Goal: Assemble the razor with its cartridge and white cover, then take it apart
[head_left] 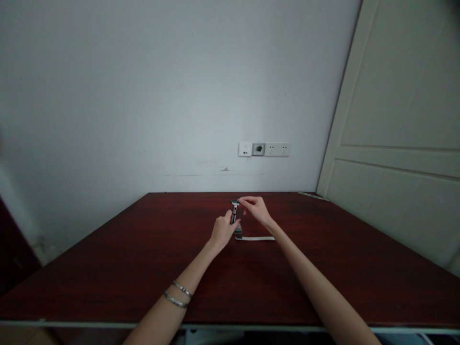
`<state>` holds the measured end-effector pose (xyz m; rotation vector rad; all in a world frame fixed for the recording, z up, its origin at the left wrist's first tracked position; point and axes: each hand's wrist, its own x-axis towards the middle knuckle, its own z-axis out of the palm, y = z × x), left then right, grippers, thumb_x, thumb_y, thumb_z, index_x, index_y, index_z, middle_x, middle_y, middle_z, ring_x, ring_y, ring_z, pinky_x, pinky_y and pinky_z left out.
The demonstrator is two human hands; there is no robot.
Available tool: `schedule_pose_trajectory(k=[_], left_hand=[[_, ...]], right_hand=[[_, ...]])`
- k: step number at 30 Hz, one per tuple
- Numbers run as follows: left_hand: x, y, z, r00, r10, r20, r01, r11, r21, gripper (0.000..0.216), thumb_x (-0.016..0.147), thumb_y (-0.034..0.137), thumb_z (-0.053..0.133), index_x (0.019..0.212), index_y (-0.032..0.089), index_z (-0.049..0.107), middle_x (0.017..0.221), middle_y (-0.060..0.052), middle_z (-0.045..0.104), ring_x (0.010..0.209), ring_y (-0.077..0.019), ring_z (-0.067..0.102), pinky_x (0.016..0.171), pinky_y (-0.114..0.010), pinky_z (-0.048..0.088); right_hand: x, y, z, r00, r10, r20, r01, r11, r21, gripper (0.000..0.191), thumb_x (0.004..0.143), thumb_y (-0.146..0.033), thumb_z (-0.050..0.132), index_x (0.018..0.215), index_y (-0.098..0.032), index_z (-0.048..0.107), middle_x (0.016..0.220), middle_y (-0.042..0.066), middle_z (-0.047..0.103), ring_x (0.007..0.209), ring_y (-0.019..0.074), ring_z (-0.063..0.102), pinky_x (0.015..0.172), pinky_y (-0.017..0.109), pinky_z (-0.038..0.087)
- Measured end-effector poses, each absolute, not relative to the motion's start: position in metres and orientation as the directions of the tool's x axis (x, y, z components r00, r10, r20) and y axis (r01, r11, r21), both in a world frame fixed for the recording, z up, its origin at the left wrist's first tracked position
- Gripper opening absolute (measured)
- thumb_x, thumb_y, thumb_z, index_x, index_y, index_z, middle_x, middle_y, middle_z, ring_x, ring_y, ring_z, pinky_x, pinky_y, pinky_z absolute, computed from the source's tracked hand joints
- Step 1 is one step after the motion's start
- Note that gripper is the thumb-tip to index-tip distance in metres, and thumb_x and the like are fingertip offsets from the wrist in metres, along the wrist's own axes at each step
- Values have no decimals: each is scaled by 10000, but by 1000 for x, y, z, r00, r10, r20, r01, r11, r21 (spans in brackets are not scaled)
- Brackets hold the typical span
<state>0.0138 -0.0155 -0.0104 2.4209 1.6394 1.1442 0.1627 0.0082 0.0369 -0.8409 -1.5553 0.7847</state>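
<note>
My left hand (223,232) is closed around the dark handle of a razor (235,205), which it holds upright above the table. The razor has a silver neck and a wide, dark head at the top. My right hand (256,208) pinches the right end of that head between thumb and fingertips. Just below the razor a small dark packet or box (238,231) lies on the table, partly hidden by my left hand. A thin white strip (256,238) runs rightward from it and passes behind my right forearm.
A dark red wooden table (143,268) stretches out to a pale wall. Sockets and switch plates (264,149) are mounted on that wall. A white panelled door (395,167) stands along the right side. A thin flat strip (313,196) lies at the far right edge.
</note>
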Motion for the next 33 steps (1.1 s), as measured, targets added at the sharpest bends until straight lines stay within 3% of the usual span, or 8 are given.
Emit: schedule_pose_trajectory(k=[12,24,33], left_hand=[[16,-16,-9,218,840,497,843,-419,338,247,878,346,436,978,150,549,816,-113,680,761,-227,656,639,-263,439],[17,-24,1,218,871,440,881,-369,295,279,902,327,384,991,143,573,848,-125,681,834,-242,654,686,-282,451],[18,-27,4,191,891,413,913,-316,260,311,918,332,341,1026,153,570,871,-124,676,852,-233,647,718,-281,447]], right_hand=[[161,6,37,-167,823,543,190,567,-801,278,731,-370,574,733,-110,675,654,37,647,413,86,503,438,212,408],[165,4,39,-265,768,583,228,637,-736,260,764,-353,541,731,-125,662,687,29,625,444,90,519,488,225,436],[164,-2,37,-245,732,636,271,682,-679,279,795,-359,515,739,-130,665,701,34,623,451,94,534,504,228,437]])
